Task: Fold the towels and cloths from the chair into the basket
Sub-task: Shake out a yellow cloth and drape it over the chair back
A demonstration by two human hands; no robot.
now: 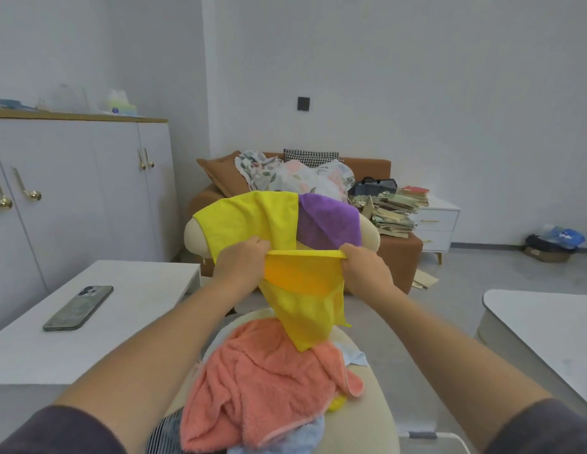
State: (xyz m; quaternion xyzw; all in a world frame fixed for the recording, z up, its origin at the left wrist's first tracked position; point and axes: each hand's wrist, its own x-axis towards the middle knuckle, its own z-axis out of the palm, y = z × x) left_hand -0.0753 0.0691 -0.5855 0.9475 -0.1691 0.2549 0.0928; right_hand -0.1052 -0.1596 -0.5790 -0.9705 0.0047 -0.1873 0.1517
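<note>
I hold a yellow cloth [307,303] up over the cream chair [374,398]. My left hand [244,262] pinches its top edge at the left, and my right hand [364,267] pinches the same edge at the right. The cloth hangs down to a point above a crumpled pink towel [262,385] on the seat. Light blue cloth [302,440] shows under the pink towel. Another yellow cloth [246,217] and a purple cloth [328,221] lie draped over the chair's backrest. No basket is in view.
A white table [148,283] at the left carries a phone [78,308]. Another white table [544,326] stands at the right. Behind the chair is a brown sofa [397,253] with bedding and stacked books [397,211]. White cabinets [72,191] line the left wall.
</note>
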